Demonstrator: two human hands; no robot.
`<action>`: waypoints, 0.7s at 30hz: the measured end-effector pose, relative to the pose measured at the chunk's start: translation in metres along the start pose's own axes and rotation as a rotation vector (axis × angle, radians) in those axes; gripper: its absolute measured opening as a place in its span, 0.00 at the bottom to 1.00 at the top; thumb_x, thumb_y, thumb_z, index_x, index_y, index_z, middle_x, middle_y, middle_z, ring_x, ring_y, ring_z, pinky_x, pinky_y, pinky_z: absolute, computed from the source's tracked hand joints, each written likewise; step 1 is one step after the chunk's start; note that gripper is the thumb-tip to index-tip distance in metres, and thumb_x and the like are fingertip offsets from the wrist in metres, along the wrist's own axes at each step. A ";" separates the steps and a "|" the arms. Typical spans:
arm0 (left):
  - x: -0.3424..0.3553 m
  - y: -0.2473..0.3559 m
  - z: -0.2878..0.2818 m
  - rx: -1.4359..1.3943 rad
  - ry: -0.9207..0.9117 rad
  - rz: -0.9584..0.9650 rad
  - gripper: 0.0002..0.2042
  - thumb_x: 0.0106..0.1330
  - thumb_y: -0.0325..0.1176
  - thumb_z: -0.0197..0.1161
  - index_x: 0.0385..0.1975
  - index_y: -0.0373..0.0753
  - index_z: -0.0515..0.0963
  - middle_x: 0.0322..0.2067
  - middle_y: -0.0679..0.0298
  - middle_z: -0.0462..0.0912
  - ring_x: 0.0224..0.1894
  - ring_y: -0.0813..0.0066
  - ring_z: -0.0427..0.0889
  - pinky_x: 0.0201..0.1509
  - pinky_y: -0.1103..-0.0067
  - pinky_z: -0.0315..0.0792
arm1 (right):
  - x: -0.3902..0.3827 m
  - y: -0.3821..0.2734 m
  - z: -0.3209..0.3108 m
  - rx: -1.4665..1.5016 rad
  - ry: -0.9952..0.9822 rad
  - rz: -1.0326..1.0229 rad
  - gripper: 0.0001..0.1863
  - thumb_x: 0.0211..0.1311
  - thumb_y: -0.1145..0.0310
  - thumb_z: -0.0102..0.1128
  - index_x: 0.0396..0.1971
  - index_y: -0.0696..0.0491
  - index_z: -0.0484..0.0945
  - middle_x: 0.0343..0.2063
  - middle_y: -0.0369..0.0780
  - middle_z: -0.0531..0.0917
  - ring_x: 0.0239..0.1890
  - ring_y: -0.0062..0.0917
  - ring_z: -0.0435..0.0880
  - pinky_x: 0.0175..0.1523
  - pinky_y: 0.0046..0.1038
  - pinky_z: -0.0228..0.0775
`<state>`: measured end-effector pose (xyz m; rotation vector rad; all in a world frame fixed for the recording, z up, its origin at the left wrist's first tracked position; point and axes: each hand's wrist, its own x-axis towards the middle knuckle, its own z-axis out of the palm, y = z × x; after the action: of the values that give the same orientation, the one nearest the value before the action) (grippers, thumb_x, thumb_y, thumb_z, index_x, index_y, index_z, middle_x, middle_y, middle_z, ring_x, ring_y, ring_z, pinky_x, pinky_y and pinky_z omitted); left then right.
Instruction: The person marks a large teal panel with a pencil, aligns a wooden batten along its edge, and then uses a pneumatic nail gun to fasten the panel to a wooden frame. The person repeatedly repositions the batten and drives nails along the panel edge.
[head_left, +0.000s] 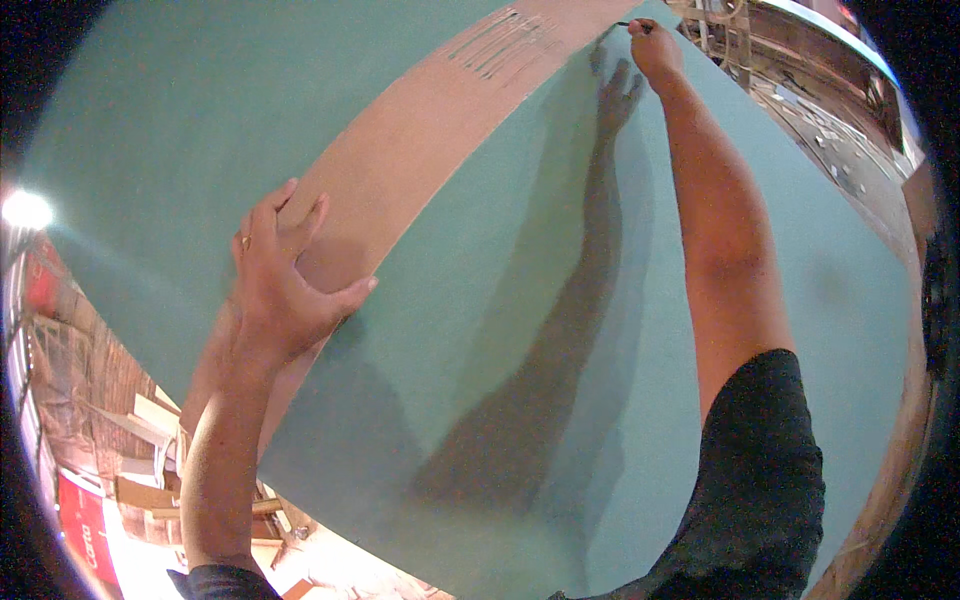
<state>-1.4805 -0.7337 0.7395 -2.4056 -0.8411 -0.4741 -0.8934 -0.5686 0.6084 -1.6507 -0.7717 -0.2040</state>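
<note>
A long brown board strip [400, 165] lies slantwise across a big green sheet [520, 230]. My left hand [285, 270] spans the strip's nearer part, thumb at its right edge and fingers towards its left edge, gripping it across the width. At the far end, my right hand [655, 55] is closed around a thin dark pen-like tool [624, 24]. Its tip points left, close to the strip's right edge; whether it touches the sheet I cannot tell. Several dark parallel streaks [495, 42] mark the strip's far part.
Shadows of my right arm fall over the green sheet. Beyond its right edge, scraps [820, 130] litter a floor. Wood offcuts [150, 490] and a red package [85, 535] are down at the lower left. A bright lamp [27, 210] shines at the left.
</note>
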 end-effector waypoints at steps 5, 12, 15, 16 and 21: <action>0.019 0.015 0.004 0.035 -0.029 -0.001 0.46 0.45 0.44 0.86 0.69 0.42 0.75 0.71 0.45 0.69 0.72 0.40 0.69 0.75 0.51 0.66 | 0.038 0.017 -0.025 -0.085 -0.028 -0.028 0.23 0.77 0.44 0.56 0.51 0.45 0.91 0.49 0.44 0.92 0.57 0.44 0.88 0.62 0.44 0.75; 0.012 -0.018 0.016 0.086 -0.050 0.021 0.43 0.47 0.56 0.83 0.63 0.39 0.81 0.68 0.51 0.72 0.70 0.47 0.71 0.72 0.53 0.66 | -0.120 -0.100 -0.073 0.131 -0.239 -0.181 0.21 0.79 0.51 0.57 0.49 0.52 0.90 0.42 0.38 0.94 0.43 0.32 0.88 0.55 0.34 0.76; 0.024 -0.012 0.027 0.037 0.035 0.042 0.39 0.51 0.60 0.79 0.61 0.43 0.82 0.63 0.50 0.79 0.66 0.48 0.75 0.69 0.53 0.68 | -0.195 -0.133 -0.115 0.185 -0.271 -0.239 0.20 0.79 0.54 0.57 0.49 0.54 0.90 0.42 0.40 0.94 0.42 0.32 0.87 0.54 0.33 0.76; 0.022 -0.020 0.027 0.094 0.041 0.038 0.37 0.52 0.61 0.77 0.60 0.43 0.83 0.61 0.50 0.80 0.65 0.48 0.76 0.69 0.53 0.69 | -0.223 -0.153 -0.120 0.223 -0.281 -0.251 0.19 0.79 0.55 0.58 0.49 0.54 0.89 0.42 0.40 0.94 0.42 0.32 0.88 0.54 0.33 0.76; 0.018 -0.013 0.025 -0.067 0.041 -0.024 0.28 0.67 0.53 0.63 0.60 0.41 0.83 0.60 0.48 0.79 0.66 0.46 0.74 0.71 0.50 0.66 | -0.356 -0.235 -0.141 0.272 -0.294 -0.382 0.13 0.76 0.61 0.63 0.47 0.55 0.88 0.41 0.42 0.92 0.45 0.35 0.89 0.55 0.35 0.76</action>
<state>-1.4720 -0.7020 0.7335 -2.4404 -0.8493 -0.5668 -1.2624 -0.8229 0.6438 -1.2795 -1.2813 -0.1179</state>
